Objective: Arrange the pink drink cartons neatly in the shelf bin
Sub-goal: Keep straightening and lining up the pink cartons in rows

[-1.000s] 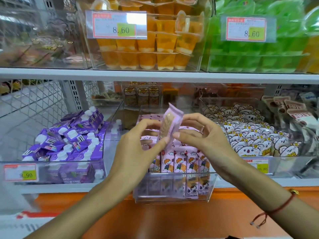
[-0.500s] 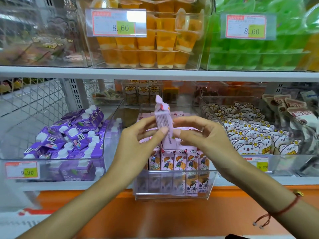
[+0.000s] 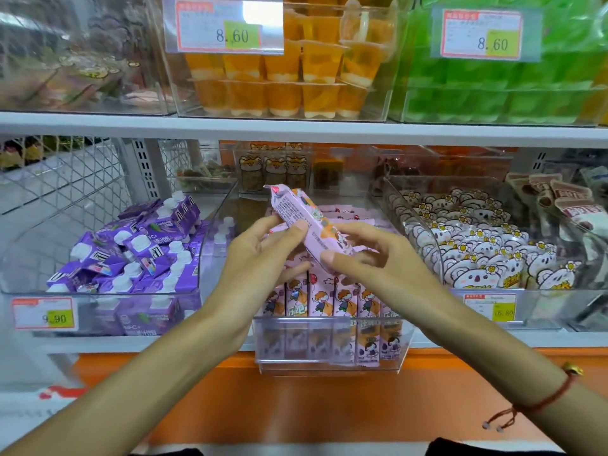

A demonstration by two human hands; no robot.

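Observation:
A pink drink carton (image 3: 297,222) is held tilted above the clear shelf bin (image 3: 329,343), its top pointing up and to the left. My left hand (image 3: 260,261) grips its upper part with the thumb on the side. My right hand (image 3: 371,258) pinches its lower end. Below the hands, a front row of pink cartons (image 3: 325,301) stands upright in the bin, cartoon faces outward. More pink cartons (image 3: 348,215) lie flat behind them, partly hidden by the hands.
A bin of purple capped cartons (image 3: 131,255) sits to the left, a bin of koala-print packs (image 3: 477,255) to the right. The upper shelf edge (image 3: 296,126) carries orange jelly cups (image 3: 286,77) and green cups (image 3: 500,77). An orange panel (image 3: 296,399) runs below.
The held carton has turned from nearly upright to a slant, top now leaning left. Both hands stayed on it and shifted slightly lower over the bin.

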